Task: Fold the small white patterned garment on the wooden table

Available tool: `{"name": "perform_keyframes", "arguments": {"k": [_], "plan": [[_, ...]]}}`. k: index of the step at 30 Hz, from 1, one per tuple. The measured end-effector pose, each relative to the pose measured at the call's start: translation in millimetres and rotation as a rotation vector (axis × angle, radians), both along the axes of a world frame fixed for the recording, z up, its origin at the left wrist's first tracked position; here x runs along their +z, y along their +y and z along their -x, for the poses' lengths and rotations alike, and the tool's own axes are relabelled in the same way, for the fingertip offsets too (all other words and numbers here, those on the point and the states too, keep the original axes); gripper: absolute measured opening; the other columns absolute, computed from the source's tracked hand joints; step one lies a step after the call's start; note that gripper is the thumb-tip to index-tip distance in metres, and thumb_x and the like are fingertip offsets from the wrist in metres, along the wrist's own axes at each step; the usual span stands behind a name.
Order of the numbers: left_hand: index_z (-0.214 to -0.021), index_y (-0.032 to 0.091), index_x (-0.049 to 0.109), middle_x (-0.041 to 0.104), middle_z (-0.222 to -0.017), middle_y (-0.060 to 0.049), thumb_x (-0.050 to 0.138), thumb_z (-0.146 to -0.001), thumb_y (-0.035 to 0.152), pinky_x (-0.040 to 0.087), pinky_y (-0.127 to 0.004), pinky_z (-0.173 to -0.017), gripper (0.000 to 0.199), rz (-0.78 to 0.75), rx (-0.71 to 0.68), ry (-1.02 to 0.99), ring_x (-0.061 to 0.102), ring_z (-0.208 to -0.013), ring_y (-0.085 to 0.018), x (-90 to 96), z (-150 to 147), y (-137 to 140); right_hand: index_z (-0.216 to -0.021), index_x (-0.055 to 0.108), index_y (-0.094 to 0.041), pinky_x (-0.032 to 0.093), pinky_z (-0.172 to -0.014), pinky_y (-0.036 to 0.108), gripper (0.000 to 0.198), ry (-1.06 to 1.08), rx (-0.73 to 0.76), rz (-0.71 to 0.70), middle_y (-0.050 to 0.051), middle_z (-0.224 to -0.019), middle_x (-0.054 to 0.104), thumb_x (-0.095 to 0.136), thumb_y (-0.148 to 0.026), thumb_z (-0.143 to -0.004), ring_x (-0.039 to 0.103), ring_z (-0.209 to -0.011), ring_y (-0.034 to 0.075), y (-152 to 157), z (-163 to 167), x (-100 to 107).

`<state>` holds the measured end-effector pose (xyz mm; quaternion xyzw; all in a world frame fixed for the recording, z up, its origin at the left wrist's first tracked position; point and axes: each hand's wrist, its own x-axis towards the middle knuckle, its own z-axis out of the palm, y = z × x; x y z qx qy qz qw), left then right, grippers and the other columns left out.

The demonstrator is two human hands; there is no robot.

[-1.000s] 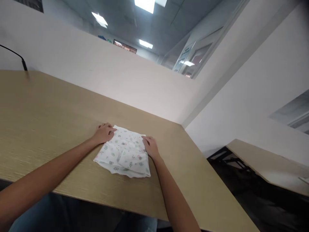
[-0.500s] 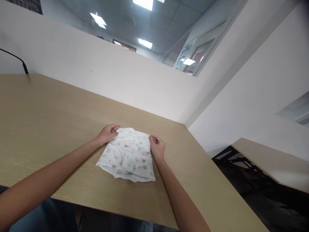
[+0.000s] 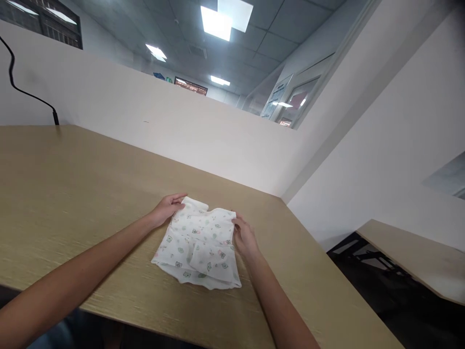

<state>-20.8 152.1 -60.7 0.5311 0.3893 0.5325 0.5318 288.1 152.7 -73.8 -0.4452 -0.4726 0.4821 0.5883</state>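
A small white garment (image 3: 203,245), printed with little green and pink animal figures, lies on the wooden table. Its upper edge dips in a notch near the middle, and a few creases and a fold run across its front. At the upper left corner my left hand (image 3: 169,208) pinches the fabric between thumb and fingers. My right hand (image 3: 246,236) grips the upper right corner in the same way, fingertips closed on the edge. The lower hem spreads loosely towards me, wider than the top.
The table (image 3: 90,194) reaches to a white partition wall (image 3: 174,131) with glass above it. A black cable (image 3: 32,94) comes down the wall to the table's far left. Beyond the right edge stands another table (image 3: 410,257) at a lower level.
The garment's upper edge has changed shape: a notch now shows between its two corners, both still held. The whole view has shifted, so everything sits lower in the picture.
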Motion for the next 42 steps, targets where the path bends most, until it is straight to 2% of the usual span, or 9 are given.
{"name": "perform_keyframes", "arguments": {"k": [4, 9, 14, 18, 22, 27, 33, 37, 42], "plan": [[-0.091, 0.013, 0.075, 0.070, -0.093, -0.011, 0.081, -0.069, 0.032, 0.048, -0.037, -0.088, 0.029, -0.035, -0.229, -0.065, 0.064, -0.092, -0.025, 29.6, 22.8, -16.7, -0.092, 0.068, -0.019, 0.050, -0.087, 0.042, 0.035, -0.144, 0.221, -0.074, 0.009, -0.091, 0.068, 0.062, -0.041, -0.066, 0.062, -0.095, 0.029, -20.5, -22.9, 24.6], [-0.088, 0.014, 0.079, 0.071, -0.085, -0.015, 0.074, -0.075, 0.054, 0.048, -0.049, -0.092, 0.042, -0.006, -0.647, 0.032, 0.066, -0.090, -0.033, 57.2, 43.9, -37.2, -0.069, 0.062, -0.021, 0.047, -0.076, 0.045, 0.040, -0.231, 0.519, -0.037, 0.003, -0.053, 0.047, 0.056, -0.061, -0.068, 0.053, -0.066, 0.025, -43.2, -46.2, 46.0], [-0.098, 0.017, 0.078, 0.072, -0.094, -0.013, 0.071, -0.081, 0.057, 0.049, -0.038, -0.085, 0.044, -0.106, -0.485, 0.363, 0.065, -0.091, -0.027, 48.9, 32.4, -33.0, -0.084, 0.072, -0.017, 0.047, -0.077, 0.036, 0.045, -0.437, 0.505, 0.003, 0.008, -0.077, 0.066, 0.067, -0.061, -0.077, 0.058, -0.075, 0.022, -49.5, -33.9, 56.8], [-0.111, 0.017, 0.071, 0.065, -0.096, -0.008, 0.079, -0.071, 0.060, 0.045, -0.030, -0.076, 0.059, -0.265, -0.366, 0.737, 0.060, -0.088, -0.024, 28.5, 20.8, -30.7, -0.100, 0.076, -0.017, 0.048, -0.078, 0.032, 0.042, -0.681, 0.483, -0.041, 0.009, -0.098, 0.071, 0.071, -0.055, -0.082, 0.062, -0.087, 0.023, -48.1, -23.8, 46.3], [-0.095, 0.017, 0.066, 0.060, -0.101, -0.007, 0.082, -0.061, 0.055, 0.042, -0.029, -0.082, 0.053, -0.430, -0.362, 0.960, 0.056, -0.094, -0.024, 16.2, 11.4, -35.5, -0.096, 0.078, -0.018, 0.042, -0.066, 0.025, 0.034, -0.840, 0.520, -0.100, 0.003, -0.089, 0.069, 0.083, -0.042, -0.072, 0.057, -0.078, 0.018, -42.6, -24.9, 31.6], [-0.093, 0.020, 0.062, 0.064, -0.098, -0.004, 0.070, -0.067, 0.027, 0.041, -0.029, -0.077, 0.028, -0.338, -0.371, 1.026, 0.058, -0.092, -0.024, 15.5, -1.6, -46.4, -0.071, 0.068, -0.016, 0.026, -0.054, 0.022, 0.021, -0.943, 0.597, -0.007, -0.006, -0.065, 0.051, 0.085, -0.026, -0.062, 0.040, -0.061, 0.009, -44.3, -22.3, 29.2], [-0.108, 0.025, 0.067, 0.066, -0.111, -0.008, 0.052, -0.088, 0.023, 0.038, -0.040, -0.093, 0.025, -0.674, 0.030, 1.031, 0.056, -0.106, -0.029, 33.5, -7.5, -53.4, -0.077, 0.057, -0.019, 0.040, -0.075, 0.026, 0.019, -0.886, 0.267, -0.472, 0.000, -0.085, 0.061, 0.059, -0.006, -0.064, 0.055, -0.082, 0.017, -56.5, -11.1, 54.1], [-0.099, 0.024, 0.065, 0.066, -0.105, -0.010, 0.050, -0.086, 0.018, 0.037, -0.042, -0.091, 0.021, -0.851, 0.230, 1.009, 0.054, -0.101, -0.029, 54.9, -6.7, -65.5, -0.078, 0.052, -0.021, 0.041, -0.086, 0.032, 0.019, -0.876, 0.136, -0.700, 0.003, -0.096, 0.064, 0.054, -0.006, -0.068, 0.057, -0.092, 0.021, -73.2, -11.3, 81.8], [-0.076, 0.021, 0.062, 0.065, -0.082, -0.002, 0.070, -0.077, 0.031, 0.037, -0.034, -0.080, 0.013, -0.687, -0.179, 1.139, 0.055, -0.081, -0.021, 50.7, -1.7, -72.0, -0.083, 0.065, -0.022, 0.044, -0.087, 0.031, 0.023, -0.965, 0.515, -0.496, 0.002, -0.093, 0.067, 0.062, -0.008, -0.065, 0.061, -0.090, 0.022, -86.5, -13.7, 88.1]]}}
